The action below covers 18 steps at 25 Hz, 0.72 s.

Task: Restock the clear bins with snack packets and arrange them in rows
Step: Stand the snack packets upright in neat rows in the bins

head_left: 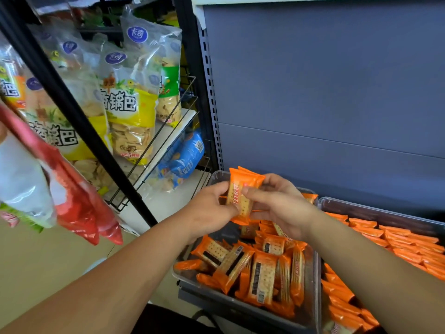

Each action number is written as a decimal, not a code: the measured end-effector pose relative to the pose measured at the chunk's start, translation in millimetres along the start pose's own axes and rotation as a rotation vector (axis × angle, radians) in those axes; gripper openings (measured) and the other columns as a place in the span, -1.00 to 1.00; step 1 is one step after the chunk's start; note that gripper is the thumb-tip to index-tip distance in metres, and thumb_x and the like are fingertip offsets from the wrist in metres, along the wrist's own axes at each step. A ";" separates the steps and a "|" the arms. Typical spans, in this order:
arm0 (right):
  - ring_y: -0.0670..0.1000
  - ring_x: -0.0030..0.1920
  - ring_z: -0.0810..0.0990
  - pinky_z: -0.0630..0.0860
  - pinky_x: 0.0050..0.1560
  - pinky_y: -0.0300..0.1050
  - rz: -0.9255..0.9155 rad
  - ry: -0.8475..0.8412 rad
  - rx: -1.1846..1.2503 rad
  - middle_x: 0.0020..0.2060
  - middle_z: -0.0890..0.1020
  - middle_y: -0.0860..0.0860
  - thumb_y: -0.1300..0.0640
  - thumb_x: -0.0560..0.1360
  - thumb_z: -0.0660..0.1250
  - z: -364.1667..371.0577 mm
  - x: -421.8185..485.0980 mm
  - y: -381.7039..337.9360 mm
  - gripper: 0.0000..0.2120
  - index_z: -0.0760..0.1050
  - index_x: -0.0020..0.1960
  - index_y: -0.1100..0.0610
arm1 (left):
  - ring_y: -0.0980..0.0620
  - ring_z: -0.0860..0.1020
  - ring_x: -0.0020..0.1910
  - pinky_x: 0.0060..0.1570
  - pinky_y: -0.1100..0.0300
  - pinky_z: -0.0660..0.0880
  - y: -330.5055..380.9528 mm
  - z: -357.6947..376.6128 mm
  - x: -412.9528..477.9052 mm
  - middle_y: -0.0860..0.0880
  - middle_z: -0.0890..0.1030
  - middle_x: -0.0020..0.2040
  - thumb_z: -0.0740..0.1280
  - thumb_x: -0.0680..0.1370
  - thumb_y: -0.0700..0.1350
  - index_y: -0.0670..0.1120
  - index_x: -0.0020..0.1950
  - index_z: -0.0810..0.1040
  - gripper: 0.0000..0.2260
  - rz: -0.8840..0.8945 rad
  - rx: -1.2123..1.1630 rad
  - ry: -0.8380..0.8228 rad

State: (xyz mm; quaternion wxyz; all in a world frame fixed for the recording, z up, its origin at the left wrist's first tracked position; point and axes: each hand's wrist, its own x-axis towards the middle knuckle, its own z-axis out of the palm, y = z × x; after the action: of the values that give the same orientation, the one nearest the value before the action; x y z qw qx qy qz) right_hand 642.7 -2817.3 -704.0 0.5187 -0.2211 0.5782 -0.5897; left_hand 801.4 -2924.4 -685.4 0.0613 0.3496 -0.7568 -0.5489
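Clear plastic bin, left of two, sat against the blue-grey back panel. It held a loose, criss-crossed heap of orange cracker packets, with some bare bottom showing at the far-left end. Second clear bin on the right carried tidy rows of the same packets, standing on edge.

Small stack of orange packets was held above the left bin's far end. Its long axis was near upright, top tilted slightly away.

Left hand gripped the stack's left edge and right hand its right edge. The fingers pinched it from opposite sides, right thumb across the printed face. Both hands were equally near.

Judgement: next move goes straight down into the bare far end, stack kept on edge to match the neighbour's rows. Risk: the loose heap below the wrists crowds that row.
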 end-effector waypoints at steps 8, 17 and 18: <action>0.03 0.06 0.75 0.67 0.04 0.02 0.000 -0.170 -0.397 0.04 0.76 0.00 0.08 0.48 0.57 15.0 13.1 -2.5 -0.61 0.60 0.28 0.01 | 0.23 0.66 0.06 0.03 0.34 0.59 -29.8 -39.7 -15.6 0.00 0.70 0.18 0.50 0.55 -0.30 0.03 0.45 0.55 -0.50 -0.002 0.011 -0.056; -0.08 -0.06 0.64 0.60 -0.04 -0.08 -0.084 0.033 -1.082 -0.06 0.64 -0.12 -0.11 0.46 0.55 34.4 78.3 47.5 -0.68 0.49 0.11 -0.14 | -0.04 0.60 0.26 0.27 0.08 0.56 -84.1 -47.6 5.3 -0.02 0.57 0.33 0.46 0.57 -0.23 0.02 0.48 0.51 -0.51 -0.191 0.362 0.063; -0.03 0.00 0.65 0.62 0.01 -0.03 -0.088 -0.003 -1.168 0.01 0.64 -0.10 -0.14 0.47 0.53 36.9 86.2 54.8 -0.64 0.49 0.18 -0.15 | -0.05 0.61 0.24 0.25 0.08 0.57 -87.8 -47.2 6.2 -0.03 0.57 0.33 0.46 0.57 -0.23 0.01 0.48 0.51 -0.52 -0.199 0.350 0.058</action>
State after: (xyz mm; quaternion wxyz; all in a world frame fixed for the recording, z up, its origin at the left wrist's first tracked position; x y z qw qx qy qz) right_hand 662.5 -2897.4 -774.5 0.2865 -0.4951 0.7970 -0.1939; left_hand 859.8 -2978.7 -745.5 -0.0332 0.4438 -0.8001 -0.4022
